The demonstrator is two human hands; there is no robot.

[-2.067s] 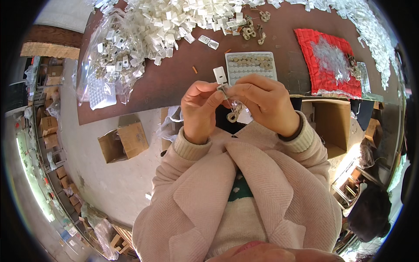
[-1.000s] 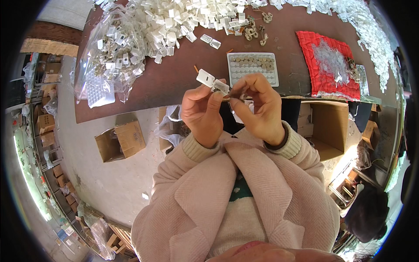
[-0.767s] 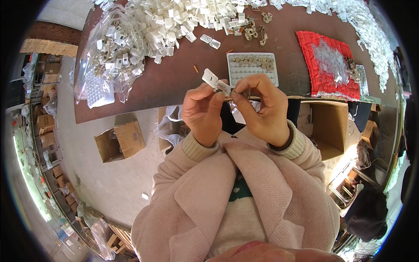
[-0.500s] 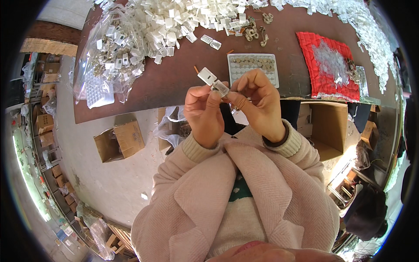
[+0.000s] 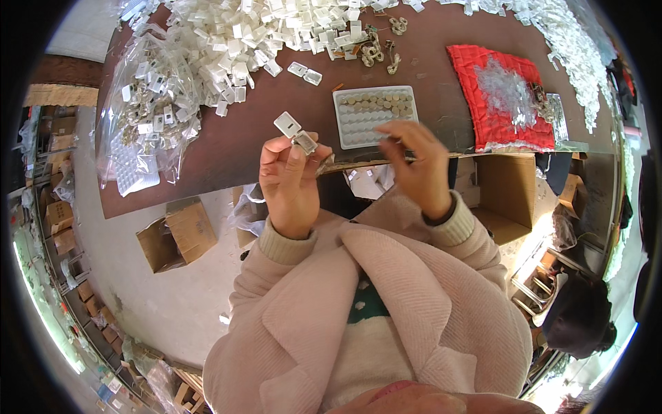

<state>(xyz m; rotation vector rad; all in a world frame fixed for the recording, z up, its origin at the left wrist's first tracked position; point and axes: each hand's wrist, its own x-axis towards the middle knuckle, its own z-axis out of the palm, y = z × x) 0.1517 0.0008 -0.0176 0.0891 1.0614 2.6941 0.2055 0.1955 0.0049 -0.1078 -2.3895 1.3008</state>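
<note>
My left hand (image 5: 289,186) is closed on a small white hinged plastic case (image 5: 287,124), pinched between thumb and fingers above the table edge. The case is unfolded, with its lid half tilted up to the left. A thin strand, too small to make out, shows beside those fingers. My right hand (image 5: 417,165) is at the near right corner of a white tray (image 5: 349,140) with rows of round pockets. Its fingers are smeared by motion, so what they hold, if anything, cannot be told. Round coin-like pieces (image 5: 379,100) sit in the tray's far rows.
A large heap of white plastic cases (image 5: 234,41) covers the far left. Near it lie a clear bag of parts (image 5: 155,103), an unfolded case (image 5: 304,73) and bundled wires (image 5: 372,52). A red cloth (image 5: 469,90) with clear pieces lies right. Cardboard boxes (image 5: 189,231) stand below.
My right hand has left the case and moved right to the tray. My left hand has kept the case. The whole view has shifted slightly.
</note>
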